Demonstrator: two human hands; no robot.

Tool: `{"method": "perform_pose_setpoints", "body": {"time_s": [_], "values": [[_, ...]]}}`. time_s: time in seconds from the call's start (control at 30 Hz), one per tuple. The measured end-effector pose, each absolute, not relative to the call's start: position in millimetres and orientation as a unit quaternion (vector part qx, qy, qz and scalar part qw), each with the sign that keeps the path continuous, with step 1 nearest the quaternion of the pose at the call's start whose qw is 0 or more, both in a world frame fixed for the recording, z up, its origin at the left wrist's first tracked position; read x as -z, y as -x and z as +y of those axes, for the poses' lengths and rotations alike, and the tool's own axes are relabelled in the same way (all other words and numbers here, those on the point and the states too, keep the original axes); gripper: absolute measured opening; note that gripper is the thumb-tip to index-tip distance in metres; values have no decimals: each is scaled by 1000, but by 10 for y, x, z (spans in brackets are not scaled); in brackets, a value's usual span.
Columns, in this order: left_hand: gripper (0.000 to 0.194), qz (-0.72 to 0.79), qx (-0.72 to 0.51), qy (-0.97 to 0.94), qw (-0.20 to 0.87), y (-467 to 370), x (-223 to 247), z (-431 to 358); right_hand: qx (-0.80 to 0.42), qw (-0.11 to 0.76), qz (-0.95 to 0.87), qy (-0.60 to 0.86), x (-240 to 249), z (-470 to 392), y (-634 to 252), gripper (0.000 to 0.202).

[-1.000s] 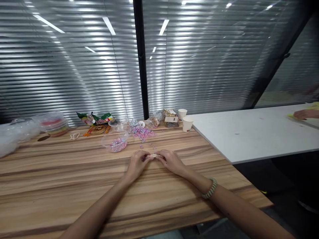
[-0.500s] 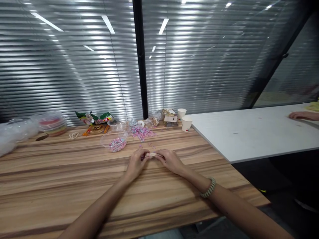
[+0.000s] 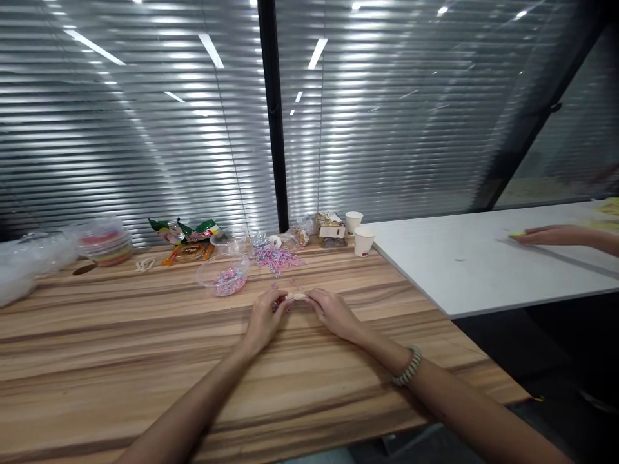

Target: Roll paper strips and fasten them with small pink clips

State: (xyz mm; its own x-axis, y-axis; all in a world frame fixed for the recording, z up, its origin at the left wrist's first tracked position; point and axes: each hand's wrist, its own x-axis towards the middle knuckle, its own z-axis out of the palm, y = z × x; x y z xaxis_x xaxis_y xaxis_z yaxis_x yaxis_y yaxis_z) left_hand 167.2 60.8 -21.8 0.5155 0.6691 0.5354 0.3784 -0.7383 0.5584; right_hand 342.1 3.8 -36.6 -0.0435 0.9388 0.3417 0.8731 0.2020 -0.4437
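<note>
Right now both hands are at work low over the wood-grain desk (image 3: 120, 335), forearms reaching in from the near edge. Left hand (image 3: 264, 316): thumb and fingers pinching one end of a small pale strip (image 3: 296, 296). Right hand (image 3: 336, 314): pinching the other end, so the strip lies crosswise between my fingertips. Whether it touches the wood, I cannot tell. A few pink and dark bits show beside my left fingers, too small to make out. Coiled bracelet (image 3: 407, 367) around my right forearm.

Beyond my hands, a few loose bits; farther back, a heap of pink and purple pieces (image 3: 278, 259). Left of the heap, a clear bowl (image 3: 207, 274) holding more of the same in pink and blue. Two paper cups (image 3: 363, 240) upright near the right back corner, a small box (image 3: 332, 230) just left of them. Green snack bag (image 3: 203, 229) and a stack of tubs (image 3: 104, 241) farther left.

To the right, on the adjoining white desk (image 3: 435, 258), another person's hand (image 3: 554, 235) lies extended, something small and yellow at its fingertips.
</note>
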Motion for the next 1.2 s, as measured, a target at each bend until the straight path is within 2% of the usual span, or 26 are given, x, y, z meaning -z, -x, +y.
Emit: {"method": "perform_pose_setpoints", "body": {"time_s": [0.47, 0.77, 1.03, 1.2], "values": [[32, 338, -350, -845, 223, -1685, 189, 599, -85, 283, -724, 623, 292, -13, -3402, 53], [36, 354, -363, -811, 292, -1675, 198, 672, -97, 272, -736, 612, 276, -17, -3398, 54], [32, 312, -352, -795, 383, -1666, 145, 619, -94, 292, -734, 605, 331, -10, -3403, 52], [30, 302, -329, -822, 353, -1655, 153, 630, -151, 318, -724, 594, 83, -10, -3517, 56]]}}
